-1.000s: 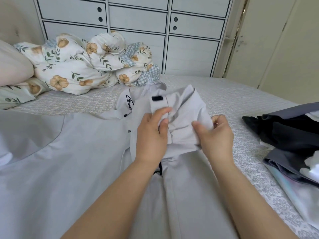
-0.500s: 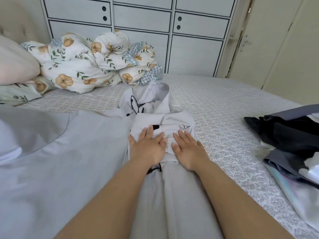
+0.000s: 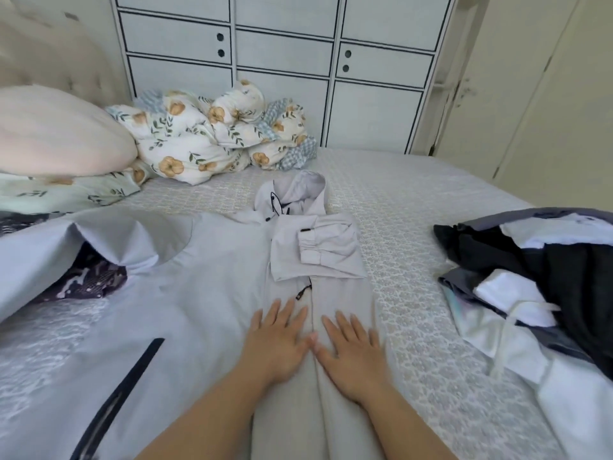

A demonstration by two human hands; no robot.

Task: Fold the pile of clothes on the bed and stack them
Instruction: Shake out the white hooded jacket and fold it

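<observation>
A pale grey hooded jacket (image 3: 341, 293) lies lengthwise on the bed, folded narrow, with its sleeve (image 3: 318, 252) folded across the chest and the hood (image 3: 295, 194) at the far end. My left hand (image 3: 277, 340) and my right hand (image 3: 353, 346) lie flat side by side on the jacket's lower part, fingers straight, thumbs nearly touching. A pile of dark and white clothes (image 3: 544, 277) waits at the right. A light blue garment (image 3: 139, 293) with a dark zip spreads to the left of the jacket.
The bed's patterned cover (image 3: 414, 227) shows between the jacket and the pile. A floral duvet (image 3: 212, 134) and a pink pillow (image 3: 56, 134) sit at the head. White drawers (image 3: 282, 61) stand behind the bed.
Both hands let go of the folded sleeve, pressed it flat on the chest, then slid down toward me onto the jacket's lower part.
</observation>
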